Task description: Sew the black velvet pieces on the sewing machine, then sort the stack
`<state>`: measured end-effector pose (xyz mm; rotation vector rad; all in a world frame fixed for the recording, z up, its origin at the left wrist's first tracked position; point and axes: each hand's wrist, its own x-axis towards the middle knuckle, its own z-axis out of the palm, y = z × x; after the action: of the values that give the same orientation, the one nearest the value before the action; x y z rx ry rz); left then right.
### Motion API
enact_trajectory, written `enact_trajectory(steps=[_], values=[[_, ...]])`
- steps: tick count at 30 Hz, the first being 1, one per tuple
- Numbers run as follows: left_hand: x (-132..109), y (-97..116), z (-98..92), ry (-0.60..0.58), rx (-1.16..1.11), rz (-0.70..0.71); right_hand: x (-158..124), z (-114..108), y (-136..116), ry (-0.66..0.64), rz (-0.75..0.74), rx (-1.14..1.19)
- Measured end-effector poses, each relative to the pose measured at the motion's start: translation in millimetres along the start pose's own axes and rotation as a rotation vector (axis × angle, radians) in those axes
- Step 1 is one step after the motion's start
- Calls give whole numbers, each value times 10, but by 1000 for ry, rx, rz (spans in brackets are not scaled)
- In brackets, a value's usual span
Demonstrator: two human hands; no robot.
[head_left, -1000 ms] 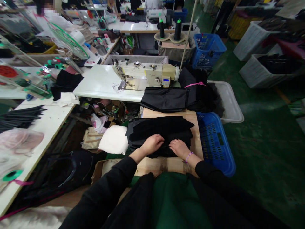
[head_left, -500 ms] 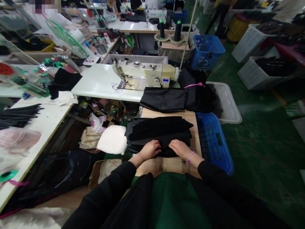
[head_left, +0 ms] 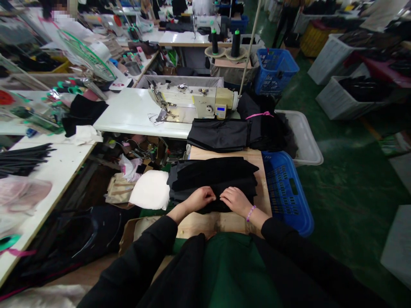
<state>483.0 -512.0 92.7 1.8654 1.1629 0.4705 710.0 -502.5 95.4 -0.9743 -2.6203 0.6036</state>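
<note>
A stack of black fabric pieces [head_left: 212, 171] lies on a light wooden board [head_left: 267, 188] in front of me. Over its near part, my left hand [head_left: 204, 196] is closed, thumb and fingertips pinching the black cloth. Close by on the right, my right hand [head_left: 236, 200], with a pink-purple bead bracelet [head_left: 251, 213] at the wrist, has its bent fingers on the same cloth. Only a narrow gap separates the two sets of fingertips. Just what lies between the fingers is partly hidden.
Beyond the board, folded dark fabric [head_left: 218, 134] lies before a sewing machine [head_left: 199, 100] on a white table [head_left: 122, 111]. A blue basket [head_left: 289, 192] stands to the right, with a white bin [head_left: 308, 137] behind it. A white cushion [head_left: 150, 190] is on the left.
My hands have come closer together, the right one shifting left along the near part of the fabric stack. The whole view has moved slightly.
</note>
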Motion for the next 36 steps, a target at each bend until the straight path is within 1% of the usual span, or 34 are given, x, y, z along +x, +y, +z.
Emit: enact_trajectory(steps=[5, 10, 16, 19, 22, 24, 26, 28, 29, 31, 33, 34, 36], values=[[14, 58, -116, -55, -54, 9, 27, -3, -34, 77, -33, 17], [44, 88, -130, -66, -64, -12, -6, -53, -52, 123, -95, -18], [45, 160, -145, -77, -68, -49, 45, -77, -126, 142, -231, -117], [34, 202, -174, -80, -31, -121, 71, -72, -140, 165, -260, -156], [45, 241, -242, -20, 30, -228, 53, -66, -147, 186, -286, -177], [65, 259, -299, 47, 21, -245, 22, -51, -148, 183, -300, -182], [85, 268, -350, 92, -31, -249, -9, -26, -146, 172, -299, -180], [97, 273, -385, 106, -118, -260, -32, -3, -144, 168, -279, -177], [98, 276, -397, 114, -158, -251, -38, 2, -144, 169, -265, -177], [92, 286, -418, 168, -209, -192, -42, -13, -143, 171, -238, -179], [76, 308, -435, 240, -185, -115, -38, -57, -141, 173, -217, -178], [65, 325, -439, 257, -157, -84, -34, -85, -138, 174, -205, -176], [42, 366, -430, 230, -81, -14, -21, -136, -129, 183, -176, -163]])
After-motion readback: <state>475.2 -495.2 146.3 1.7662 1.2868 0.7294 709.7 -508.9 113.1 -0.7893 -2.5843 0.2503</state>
